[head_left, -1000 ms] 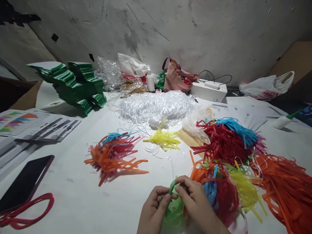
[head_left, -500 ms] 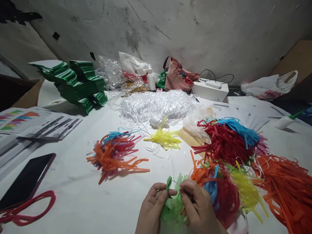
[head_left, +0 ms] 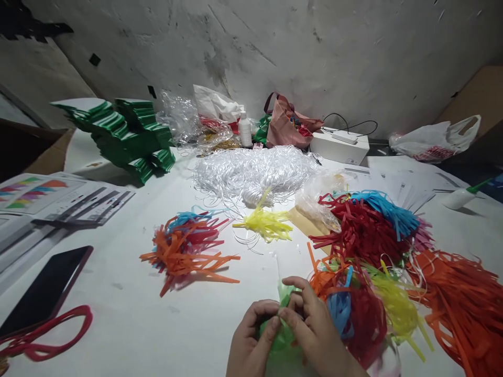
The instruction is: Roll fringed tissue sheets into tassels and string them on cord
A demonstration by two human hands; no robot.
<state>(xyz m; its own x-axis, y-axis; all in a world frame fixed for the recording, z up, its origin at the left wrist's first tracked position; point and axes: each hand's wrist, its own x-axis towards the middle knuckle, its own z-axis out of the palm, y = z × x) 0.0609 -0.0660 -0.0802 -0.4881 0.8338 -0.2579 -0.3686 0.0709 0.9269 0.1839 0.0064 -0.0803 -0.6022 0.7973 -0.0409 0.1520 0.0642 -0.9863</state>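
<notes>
A light green paper tassel [head_left: 286,339] is between my two hands, low in the view and partly hidden by them. My left hand [head_left: 255,335] pinches it from the left. From the right, my right hand [head_left: 310,324] presses thumb and fingers together at the tassel's narrow top, touching the left fingertips. Beyond them lies a yellow tassel [head_left: 265,224] with thin white thread at its tip. On the left is a small pile of orange tassels [head_left: 176,251] with blue and pink ones. Close by my right hand is a mixed tassel pile [head_left: 363,319].
A heap of white string [head_left: 255,170] lies at mid-table. Dark red tassels [head_left: 365,228] and orange strips [head_left: 463,309] spread on the right. A phone [head_left: 47,288], red-handled scissors [head_left: 58,335] and printed sheets [head_left: 70,204] are on the left; green stacks [head_left: 126,136] stand behind.
My hands have come together at the tassel's top, the right moving left. The thin thread loop seen between them before is no longer visible.
</notes>
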